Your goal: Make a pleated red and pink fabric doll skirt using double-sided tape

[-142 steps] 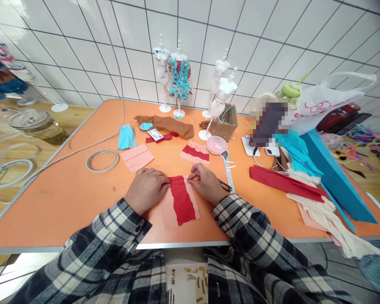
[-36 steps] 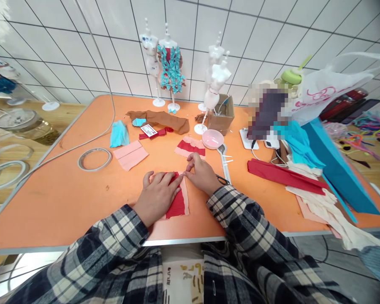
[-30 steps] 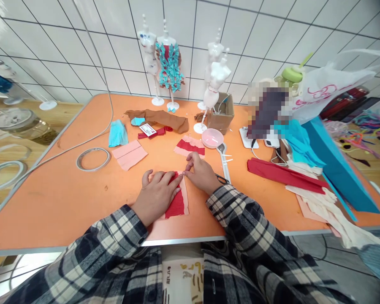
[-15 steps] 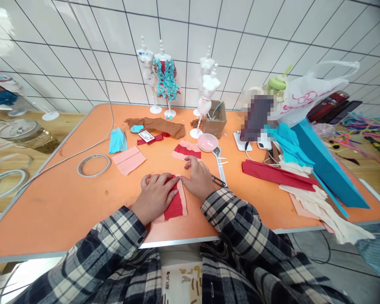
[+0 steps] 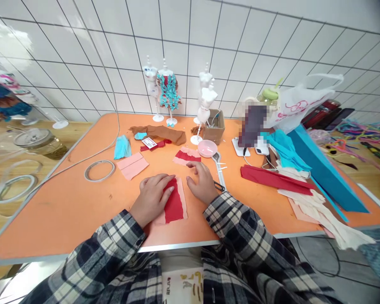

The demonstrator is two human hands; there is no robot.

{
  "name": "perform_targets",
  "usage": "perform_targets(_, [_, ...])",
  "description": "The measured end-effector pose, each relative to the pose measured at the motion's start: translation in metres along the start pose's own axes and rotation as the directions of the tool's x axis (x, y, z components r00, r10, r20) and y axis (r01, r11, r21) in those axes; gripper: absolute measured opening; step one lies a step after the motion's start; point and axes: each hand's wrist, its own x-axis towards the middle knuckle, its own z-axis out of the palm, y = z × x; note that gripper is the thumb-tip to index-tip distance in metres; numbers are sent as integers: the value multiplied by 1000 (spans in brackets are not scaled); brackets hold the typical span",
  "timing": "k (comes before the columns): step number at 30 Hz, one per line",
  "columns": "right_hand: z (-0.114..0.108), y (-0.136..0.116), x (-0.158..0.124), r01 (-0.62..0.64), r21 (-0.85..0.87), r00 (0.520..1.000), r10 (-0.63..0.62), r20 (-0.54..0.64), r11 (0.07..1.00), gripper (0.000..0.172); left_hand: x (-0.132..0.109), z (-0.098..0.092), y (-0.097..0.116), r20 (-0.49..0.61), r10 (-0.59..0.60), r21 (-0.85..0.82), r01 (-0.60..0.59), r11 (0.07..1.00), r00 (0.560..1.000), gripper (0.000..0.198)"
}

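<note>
A red piece of crinkled paper (image 5: 176, 203), with pale pink paper showing along its edges, lies flat on the orange table near the front edge. My left hand (image 5: 152, 197) rests on its left part, fingers stretched out and pressing it down, so that side is hidden. To the right of the paper, my right hand (image 5: 203, 185) lies apart from it with thumb and fingers spread and nothing held. Beside the right wrist is a small black-handled tool (image 5: 219, 186), partly covered by that hand. A smaller pink and red paper piece (image 5: 187, 156) sits just beyond both hands.
A pink bowl (image 5: 207, 148), a folded pink paper (image 5: 133, 165) and a tape roll (image 5: 99, 171) are on the table (image 5: 82, 215). White mini dress forms (image 5: 206, 101) and a cardboard box (image 5: 214, 126) stand at the back. Red crepe paper (image 5: 275, 180) lies right.
My right hand has drawn away to the right from the red paper's top edge. My left hand stays on the paper, showing more red. The camera view has tilted up slightly.
</note>
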Motion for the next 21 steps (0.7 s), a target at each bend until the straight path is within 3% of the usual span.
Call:
perform_targets(3, [-2, -5, -3, 137, -10, 990, -137, -12, 990, 36, 10, -20, -3, 22, -69, -247, 72, 966, 997, 38])
perform_targets(6, [0, -11, -5, 219, -135, 975, -222, -6, 966, 39, 24, -36, -7, 191, -91, -423, 165, 891, 977, 41])
perform_targets(9, [0, -14, -8, 255, -290, 961, -275, -27, 922, 46, 36, -37, -10, 304, -72, -530, 232, 815, 950, 45])
perform_targets(14, [1, -12, -11, 314, -421, 934, -356, -25, 851, 55, 41, -23, -9, 256, -97, -645, 245, 724, 962, 46])
perform_targets(18, [2, -13, -11, 325, -405, 932, -362, -17, 855, 51, 37, -17, -10, 188, -89, -629, 190, 754, 978, 39])
perform_targets(21, [1, -13, -10, 380, -406, 912, -409, 17, 831, 49, 36, -18, -13, 201, -56, -623, 172, 763, 978, 40])
